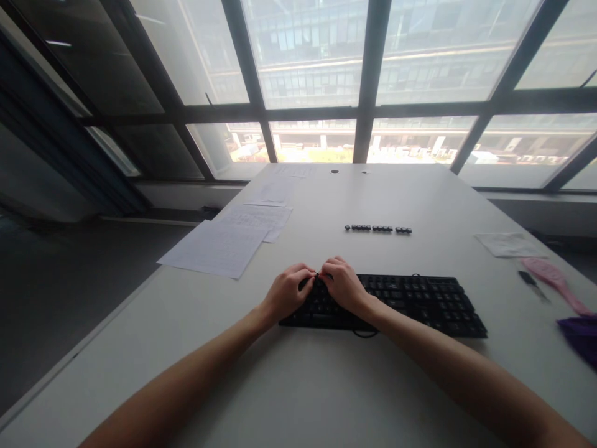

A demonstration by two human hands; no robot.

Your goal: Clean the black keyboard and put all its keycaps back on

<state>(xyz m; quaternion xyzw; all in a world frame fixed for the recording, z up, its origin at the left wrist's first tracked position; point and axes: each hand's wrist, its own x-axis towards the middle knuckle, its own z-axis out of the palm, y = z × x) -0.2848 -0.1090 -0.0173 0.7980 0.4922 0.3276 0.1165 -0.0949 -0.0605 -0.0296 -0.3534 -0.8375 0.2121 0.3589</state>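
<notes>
Head view showed a white table (326, 386) with a black keyboard (420, 302) lying square in front of the person. Printed papers (224, 246) lay left of the keyboard and beyond it, out of reach's way. The left hand (286, 292) and right hand (345, 287) rested on the keyboard's left end, fingers curled, tips meeting over its far edge, seemingly working on something tiny; which hand gripped it could not be told. A pink strip (553, 277) lay right of the keyboard. Loose keycaps (377, 229) sat in a neat row just beyond the keyboard, probably kept in order.
</notes>
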